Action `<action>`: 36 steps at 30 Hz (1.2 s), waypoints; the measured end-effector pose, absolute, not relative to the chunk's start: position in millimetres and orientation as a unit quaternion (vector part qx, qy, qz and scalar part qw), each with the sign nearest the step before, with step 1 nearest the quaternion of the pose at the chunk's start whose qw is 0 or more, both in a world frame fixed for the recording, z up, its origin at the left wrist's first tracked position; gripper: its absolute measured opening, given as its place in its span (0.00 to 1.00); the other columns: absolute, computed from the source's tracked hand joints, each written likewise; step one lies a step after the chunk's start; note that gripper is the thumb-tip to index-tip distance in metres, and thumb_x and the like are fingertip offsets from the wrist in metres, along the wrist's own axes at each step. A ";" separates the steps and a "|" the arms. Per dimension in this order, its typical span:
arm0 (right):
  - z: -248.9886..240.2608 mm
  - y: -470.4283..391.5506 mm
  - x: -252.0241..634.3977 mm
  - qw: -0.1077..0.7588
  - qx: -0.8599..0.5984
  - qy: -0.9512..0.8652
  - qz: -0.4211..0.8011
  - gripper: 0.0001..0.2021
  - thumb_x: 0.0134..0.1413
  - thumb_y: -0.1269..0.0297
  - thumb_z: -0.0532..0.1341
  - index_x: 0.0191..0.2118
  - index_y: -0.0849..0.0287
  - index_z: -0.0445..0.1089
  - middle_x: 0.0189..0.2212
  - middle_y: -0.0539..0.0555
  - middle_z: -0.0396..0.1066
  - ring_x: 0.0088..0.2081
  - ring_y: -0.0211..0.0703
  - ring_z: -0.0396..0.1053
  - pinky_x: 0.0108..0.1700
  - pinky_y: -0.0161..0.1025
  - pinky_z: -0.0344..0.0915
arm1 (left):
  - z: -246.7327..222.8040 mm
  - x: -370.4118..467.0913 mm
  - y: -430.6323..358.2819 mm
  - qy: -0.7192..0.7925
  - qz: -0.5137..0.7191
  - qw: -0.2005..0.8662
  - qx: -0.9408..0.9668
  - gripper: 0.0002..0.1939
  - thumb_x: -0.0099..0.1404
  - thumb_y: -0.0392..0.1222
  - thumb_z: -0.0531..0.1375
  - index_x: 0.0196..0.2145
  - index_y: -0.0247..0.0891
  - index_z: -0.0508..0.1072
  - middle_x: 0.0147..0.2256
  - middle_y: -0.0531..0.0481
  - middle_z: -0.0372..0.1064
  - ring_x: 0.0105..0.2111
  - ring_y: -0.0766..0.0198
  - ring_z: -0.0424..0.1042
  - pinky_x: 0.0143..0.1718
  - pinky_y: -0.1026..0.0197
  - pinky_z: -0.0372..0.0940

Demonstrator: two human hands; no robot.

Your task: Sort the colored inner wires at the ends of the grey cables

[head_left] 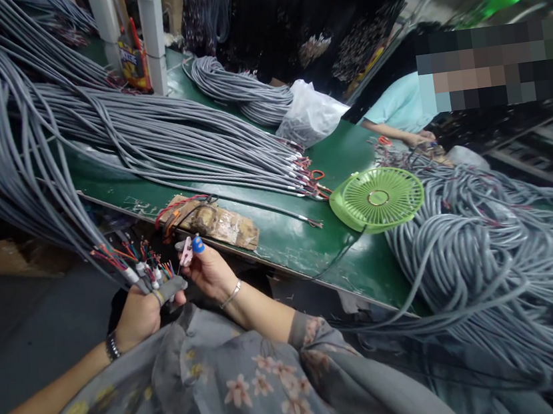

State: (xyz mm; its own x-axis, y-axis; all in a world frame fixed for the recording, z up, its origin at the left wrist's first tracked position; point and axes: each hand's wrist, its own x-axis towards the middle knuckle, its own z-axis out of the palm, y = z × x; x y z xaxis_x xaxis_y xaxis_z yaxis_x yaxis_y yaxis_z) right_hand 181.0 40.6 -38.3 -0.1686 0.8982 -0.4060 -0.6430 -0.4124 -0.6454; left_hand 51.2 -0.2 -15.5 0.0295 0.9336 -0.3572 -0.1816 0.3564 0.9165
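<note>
My left hand [141, 314] is closed around the ends of several grey cables [134, 277], whose white-banded tips fan out into thin coloured wires. A grey cover [170, 288] wraps the left thumb. Just to the right, my right hand [210, 275] pinches a small pink tool [186, 250] beside those wire ends; its exact kind is unclear. A blue cover [198, 245] sits on the right thumb. Beyond the hands, a taped cardboard-like block [226, 225] with red and orange wires rests at the table edge.
Long grey cables [170, 126] lie across the green table [290, 239]. A green fan [379, 198] stands to the right, near a large heap of coiled cable [486, 268]. A plastic bag [310, 114] sits farther back. Across the table, a person in a light blue top [398, 105] handles wires.
</note>
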 end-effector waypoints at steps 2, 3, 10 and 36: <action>-37.6 40.4 180.8 0.505 -0.391 -0.160 0.753 0.22 0.49 0.44 0.71 0.27 0.59 0.71 0.22 0.48 0.68 0.24 0.35 0.63 0.24 0.30 0.60 | -16.2 51.0 -0.7 0.535 0.452 0.620 0.353 0.11 0.39 0.45 0.74 0.14 0.40 0.76 0.14 0.55 0.70 0.18 0.67 0.66 0.24 0.64 0.63; -37.6 40.0 181.1 0.498 -0.391 -0.157 0.758 0.23 0.51 0.42 0.69 0.28 0.59 0.71 0.22 0.49 0.69 0.25 0.35 0.64 0.25 0.31 0.61 | -17.1 50.3 -1.1 0.535 0.455 0.617 0.355 0.12 0.39 0.45 0.74 0.14 0.40 0.76 0.14 0.55 0.70 0.18 0.66 0.66 0.24 0.63 0.63; -46.4 33.9 192.0 0.460 -0.407 -0.138 0.777 0.27 0.59 0.36 0.59 0.30 0.59 0.70 0.24 0.50 0.69 0.24 0.34 0.63 0.26 0.30 0.62 | -23.6 42.2 -4.6 0.543 0.442 0.604 0.381 0.12 0.43 0.48 0.74 0.17 0.40 0.78 0.16 0.51 0.74 0.20 0.62 0.71 0.27 0.60 0.67; -35.5 -13.7 199.4 0.435 -0.372 -0.649 0.502 0.17 0.58 0.45 0.62 0.30 0.54 0.75 0.32 0.58 0.74 0.35 0.49 0.72 0.42 0.47 0.70 | -13.6 37.2 -17.5 0.417 0.385 0.657 0.496 0.15 0.48 0.37 0.69 0.36 0.41 0.82 0.35 0.45 0.83 0.42 0.50 0.79 0.50 0.50 0.71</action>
State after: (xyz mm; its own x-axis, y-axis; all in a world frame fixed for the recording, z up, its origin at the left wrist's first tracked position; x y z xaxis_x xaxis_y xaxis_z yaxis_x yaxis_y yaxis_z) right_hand 199.4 -13.7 -35.5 -0.3461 0.9185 0.1910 0.0458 0.2199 -0.9744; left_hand 37.2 -17.5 -13.6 0.3564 0.9194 -0.1665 -0.0921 0.2120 0.9729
